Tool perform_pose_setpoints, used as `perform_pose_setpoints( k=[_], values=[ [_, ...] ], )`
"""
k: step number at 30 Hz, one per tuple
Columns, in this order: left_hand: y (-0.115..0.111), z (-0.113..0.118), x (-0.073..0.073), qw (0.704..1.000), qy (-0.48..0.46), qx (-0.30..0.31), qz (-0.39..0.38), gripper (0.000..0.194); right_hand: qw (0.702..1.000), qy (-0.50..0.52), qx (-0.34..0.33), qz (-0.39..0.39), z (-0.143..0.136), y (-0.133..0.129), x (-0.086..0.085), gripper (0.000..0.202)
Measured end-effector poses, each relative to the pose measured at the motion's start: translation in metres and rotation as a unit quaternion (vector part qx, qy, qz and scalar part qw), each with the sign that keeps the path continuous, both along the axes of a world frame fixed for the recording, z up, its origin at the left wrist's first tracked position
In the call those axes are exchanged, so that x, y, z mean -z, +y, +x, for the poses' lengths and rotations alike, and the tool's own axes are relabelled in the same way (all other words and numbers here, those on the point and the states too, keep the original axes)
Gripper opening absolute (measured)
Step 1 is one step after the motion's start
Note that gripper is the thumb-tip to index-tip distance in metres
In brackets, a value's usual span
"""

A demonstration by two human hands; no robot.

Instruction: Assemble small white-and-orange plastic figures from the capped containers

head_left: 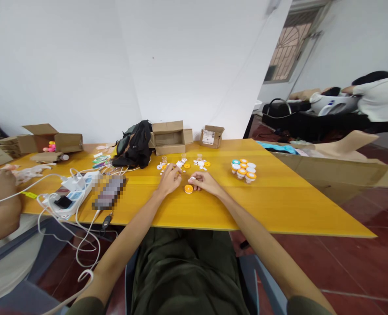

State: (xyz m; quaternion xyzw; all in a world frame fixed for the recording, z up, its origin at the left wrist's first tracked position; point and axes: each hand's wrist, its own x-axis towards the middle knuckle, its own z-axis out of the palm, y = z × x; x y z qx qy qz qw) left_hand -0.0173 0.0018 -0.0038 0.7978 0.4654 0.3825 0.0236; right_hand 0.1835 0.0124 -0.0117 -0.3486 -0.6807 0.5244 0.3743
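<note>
Fingers of right hand point(203, 180) pinched on small white piece point(192, 179), just above round orange-topped piece point(188, 189), near the front edge of wooden table point(279, 205). Left hand point(170, 178) just beside, fingers bent at loose white and orange parts point(200, 164), grip impossible to tell. Behind, open cardboard box point(170, 150) and backpack point(136, 146). Leftward, power strip point(72, 199). Rightward, bare tabletop up to clustered lidded jars point(242, 168), then more bare wood to slanting right edge.
</note>
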Motion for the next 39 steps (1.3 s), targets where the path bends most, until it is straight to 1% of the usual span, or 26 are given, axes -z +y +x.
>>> perform_pose_setpoints(
  k=[2, 5, 8, 10, 12, 15, 17, 20, 23, 25, 27, 31, 35, 39],
  values=[
    [0.003, 0.000, 0.004, 1.000, -0.017, 0.003, -0.018, 0.022, 1.000, 0.003, -0.022, -0.018, -0.002, -0.002, 0.000, 0.039],
    [0.005, 0.003, 0.007, 0.998, -0.038, 0.019, -0.044, 0.017, 0.998, 0.015, -0.048, -0.043, -0.004, -0.005, -0.001, 0.043],
    [0.005, 0.006, 0.006, 0.997, -0.047, 0.033, -0.057, 0.012, 0.995, 0.024, -0.075, -0.061, -0.006, -0.006, -0.001, 0.048],
    [0.005, 0.007, 0.004, 0.996, -0.045, 0.042, -0.063, 0.013, 0.994, 0.027, -0.082, -0.063, -0.006, -0.007, -0.002, 0.049],
    [0.005, 0.008, 0.003, 0.996, -0.040, 0.050, -0.068, 0.017, 0.995, 0.032, -0.072, -0.053, -0.006, -0.006, -0.003, 0.048],
    [0.005, 0.007, 0.001, 0.996, -0.029, 0.053, -0.068, 0.025, 0.999, 0.036, -0.033, -0.020, -0.005, -0.004, -0.003, 0.045],
    [0.005, 0.007, 0.001, 0.997, -0.021, 0.048, -0.059, 0.027, 0.999, 0.038, -0.005, 0.004, -0.004, -0.001, -0.001, 0.043],
    [0.001, 0.008, -0.001, 0.998, -0.010, 0.044, -0.032, 0.025, 0.998, 0.030, 0.027, 0.043, -0.004, 0.003, 0.002, 0.040],
    [-0.005, 0.011, -0.005, 0.998, 0.000, 0.063, -0.004, 0.024, 0.994, 0.001, 0.050, 0.094, -0.004, 0.005, 0.005, 0.036],
    [-0.009, 0.014, -0.007, 0.997, 0.009, 0.081, 0.000, 0.021, 0.989, -0.020, 0.063, 0.130, -0.004, 0.006, 0.006, 0.033],
    [-0.010, 0.016, -0.008, 0.996, 0.013, 0.089, -0.004, 0.017, 0.986, -0.032, 0.067, 0.149, -0.004, 0.006, 0.005, 0.031],
    [-0.009, 0.017, -0.006, 0.998, -0.012, 0.066, -0.013, 0.014, 0.987, -0.021, 0.059, 0.150, -0.004, 0.004, 0.002, 0.030],
    [-0.006, 0.016, -0.005, 0.998, -0.046, 0.044, -0.022, 0.012, 0.985, 0.004, 0.071, 0.159, -0.004, 0.002, -0.002, 0.033],
    [-0.006, 0.016, -0.004, 0.996, -0.060, 0.053, -0.027, 0.013, 0.990, 0.028, 0.075, 0.112, -0.004, 0.001, -0.004, 0.036]
  ],
)
